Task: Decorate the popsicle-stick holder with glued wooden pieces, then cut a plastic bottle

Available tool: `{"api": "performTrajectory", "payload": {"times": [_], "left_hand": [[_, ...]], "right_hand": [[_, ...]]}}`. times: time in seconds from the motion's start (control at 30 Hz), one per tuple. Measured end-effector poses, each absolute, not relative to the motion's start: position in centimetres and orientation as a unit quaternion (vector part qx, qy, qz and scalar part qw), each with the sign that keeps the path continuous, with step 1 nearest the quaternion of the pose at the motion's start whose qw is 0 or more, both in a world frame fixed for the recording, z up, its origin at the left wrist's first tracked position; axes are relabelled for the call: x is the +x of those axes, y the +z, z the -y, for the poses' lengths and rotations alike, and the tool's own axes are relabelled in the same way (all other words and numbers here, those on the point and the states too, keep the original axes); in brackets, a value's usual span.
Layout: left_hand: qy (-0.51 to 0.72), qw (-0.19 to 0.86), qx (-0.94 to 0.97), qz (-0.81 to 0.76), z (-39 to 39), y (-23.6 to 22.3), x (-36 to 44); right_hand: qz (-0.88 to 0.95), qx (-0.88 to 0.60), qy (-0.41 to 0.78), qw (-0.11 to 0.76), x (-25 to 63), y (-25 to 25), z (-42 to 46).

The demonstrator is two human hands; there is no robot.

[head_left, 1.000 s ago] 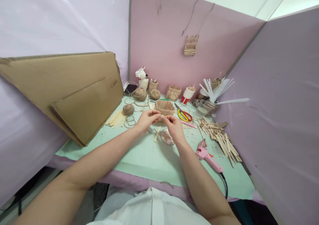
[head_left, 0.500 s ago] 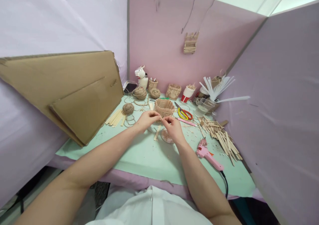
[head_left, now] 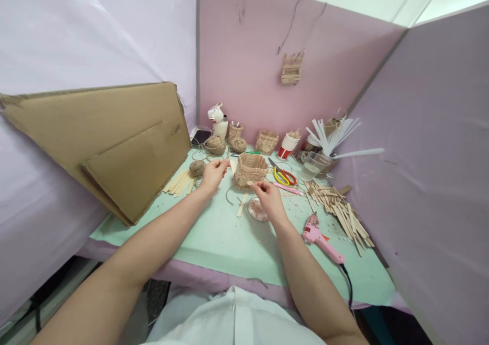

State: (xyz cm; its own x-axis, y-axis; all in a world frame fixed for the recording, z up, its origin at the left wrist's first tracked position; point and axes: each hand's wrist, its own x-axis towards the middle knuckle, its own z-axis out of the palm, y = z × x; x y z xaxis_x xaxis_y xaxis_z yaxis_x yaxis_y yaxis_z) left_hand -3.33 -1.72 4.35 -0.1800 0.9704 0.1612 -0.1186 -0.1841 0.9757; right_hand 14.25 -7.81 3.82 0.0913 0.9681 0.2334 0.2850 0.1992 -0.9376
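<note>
My right hand (head_left: 268,198) pinches a small pale wooden piece (head_left: 250,183) just in front of a basket made of wooden sticks (head_left: 250,170). Left of that basket, my left hand (head_left: 214,175) is raised with thumb and fingers pressed together; whatever may be between them is too small to make out. A ball of brown twine (head_left: 197,168) sits beside the left hand. Below the right hand lies a round lid-like dish (head_left: 256,210) with pinkish residue. A flat wooden stick (head_left: 242,205) rests on the table left of the dish.
A pink glue gun (head_left: 323,242) with a black cord lies at right, near a heap of wooden sticks (head_left: 344,210). Scissors (head_left: 282,174) lie behind the right hand. Cardboard (head_left: 133,146) stands at left. Cups, twine balls and a cup of white glue sticks (head_left: 313,164) line the back.
My hands, together in front of the basket before, have parted. The left moved left and slightly up; the right stayed near the basket, and a small wooden piece now shows in its fingertips.
</note>
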Motion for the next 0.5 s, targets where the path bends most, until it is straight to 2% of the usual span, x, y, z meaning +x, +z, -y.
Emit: {"api": "performTrajectory", "payload": {"times": [0.13,0.33,0.5], "left_hand": [[0.550,0.396,0.552,-0.484,0.5,3.2,-3.9],[0.434,0.434,0.683,-0.396,-0.7,1.4,-3.4],[0.427,0.467,0.703,-0.325,-1.3,0.7,-2.8]], "right_hand": [[0.581,-0.540,0.335,0.508,14.5,4.0,8.0],[0.583,-0.541,0.319,0.516,14.9,3.8,7.6],[0.574,-0.547,0.251,0.556,15.4,3.1,6.9]]}}
